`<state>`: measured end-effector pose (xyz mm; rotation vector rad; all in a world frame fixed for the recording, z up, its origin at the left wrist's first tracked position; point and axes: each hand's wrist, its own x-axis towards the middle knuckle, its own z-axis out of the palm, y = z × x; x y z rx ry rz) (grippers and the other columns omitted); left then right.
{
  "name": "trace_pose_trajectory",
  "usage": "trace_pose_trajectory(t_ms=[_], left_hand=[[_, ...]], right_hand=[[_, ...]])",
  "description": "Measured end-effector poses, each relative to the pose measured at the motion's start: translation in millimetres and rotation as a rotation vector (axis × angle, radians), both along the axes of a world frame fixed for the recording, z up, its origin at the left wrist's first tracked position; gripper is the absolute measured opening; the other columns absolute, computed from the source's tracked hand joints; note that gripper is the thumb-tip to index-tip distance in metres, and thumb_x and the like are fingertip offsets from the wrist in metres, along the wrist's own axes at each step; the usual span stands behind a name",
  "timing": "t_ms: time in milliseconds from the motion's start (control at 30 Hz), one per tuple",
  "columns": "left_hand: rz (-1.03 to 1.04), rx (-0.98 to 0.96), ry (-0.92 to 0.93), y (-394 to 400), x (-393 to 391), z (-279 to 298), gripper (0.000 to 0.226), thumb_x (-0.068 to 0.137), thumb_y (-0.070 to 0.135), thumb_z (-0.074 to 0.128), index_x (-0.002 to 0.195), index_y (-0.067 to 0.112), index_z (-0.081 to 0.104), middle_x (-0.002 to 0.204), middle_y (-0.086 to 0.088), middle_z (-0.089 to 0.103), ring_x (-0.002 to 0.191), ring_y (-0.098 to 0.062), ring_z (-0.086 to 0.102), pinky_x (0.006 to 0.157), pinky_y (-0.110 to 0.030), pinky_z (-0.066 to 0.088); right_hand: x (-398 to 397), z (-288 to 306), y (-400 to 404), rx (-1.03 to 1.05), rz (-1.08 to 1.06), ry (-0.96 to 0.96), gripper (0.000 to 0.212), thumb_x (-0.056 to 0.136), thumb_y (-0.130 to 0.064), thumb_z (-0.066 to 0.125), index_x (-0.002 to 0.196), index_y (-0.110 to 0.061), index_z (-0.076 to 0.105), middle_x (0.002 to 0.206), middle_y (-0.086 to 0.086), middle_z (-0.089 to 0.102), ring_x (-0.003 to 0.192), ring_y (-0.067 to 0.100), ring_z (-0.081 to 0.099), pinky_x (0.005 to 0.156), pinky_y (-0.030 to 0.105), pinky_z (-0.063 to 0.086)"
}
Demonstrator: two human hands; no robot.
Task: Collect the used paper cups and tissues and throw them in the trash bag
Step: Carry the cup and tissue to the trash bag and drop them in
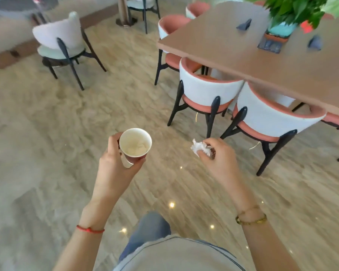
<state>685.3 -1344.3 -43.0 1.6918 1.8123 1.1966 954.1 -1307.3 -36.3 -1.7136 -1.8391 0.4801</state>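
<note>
head view gives me a wide look down over a pale marbled floor [47,143] that fills most of the frame, with small bright light reflections on it near my feet. at the upper right stands a long brown table [233,45]; on it i see a green plant in a teal pot [282,29] and two dark folded items, too blurred for me to identify. white-backed chairs with salmon seats [207,90] are tucked along the table's near edge, and a pale chair with a light green seat [61,38] stands apart at the upper left.

at the bottom i see my own grey shirt and a blue-jeaned knee [149,229].

my left hand [115,163] is wrapped around a paper cup [135,141], thumb on one side and fingers on the other, holding it upright over the floor; a crumpled white tissue lies inside it. a red string sits on that wrist [90,229].

my right hand [217,155] is held just beside the cup, not touching it, fingertips pinching a crumpled tissue [199,148] in the air. a gold bracelet [250,219] circles that wrist.
</note>
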Motion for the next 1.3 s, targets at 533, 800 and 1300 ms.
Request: trace_pose_trajectory(t_ms=[533, 800, 1300], left_hand=[[0.262, 0.028, 0.022, 290.3, -158.4, -2.9, 0.069, 0.069, 0.035, 0.086, 0.121, 0.030, 0.042, 0.106, 0.034, 0.053, 0.092, -0.003, 0.059, 0.071, -0.005, 0.042], [0.171, -0.006, 0.013, 465.5, -223.4, 5.9, 0.067, 0.069, 0.032, 0.086, 0.120, 0.031, 0.043, 0.109, 0.030, 0.055, 0.096, 0.006, 0.057, 0.076, -0.002, 0.040], [0.132, -0.022, 0.053, 842.3, -289.5, 2.7, 0.070, 0.070, 0.030, 0.085, 0.124, 0.023, 0.043, 0.113, 0.013, 0.057, 0.097, -0.011, 0.060, 0.074, -0.005, 0.041]], right_hand=[[-179.9, -10.1, 351.0, -0.010, 0.258, 0.069, 0.020, 0.082, -0.017, 0.072, 0.100, -0.012, 0.065, 0.092, 0.001, 0.062, 0.078, 0.016, 0.057, 0.065, 0.011, 0.036], [-239.9, -6.7, 511.0, 0.020, 0.186, 0.090, 0.021, 0.083, -0.017, 0.072, 0.101, -0.010, 0.064, 0.089, 0.000, 0.060, 0.069, 0.013, 0.055, 0.062, 0.013, 0.037], [-313.6, -10.7, 879.5, 0.025, 0.166, 0.054, 0.022, 0.082, -0.016, 0.073, 0.102, -0.008, 0.066, 0.089, 0.002, 0.062, 0.066, 0.014, 0.055, 0.064, 0.003, 0.038]])
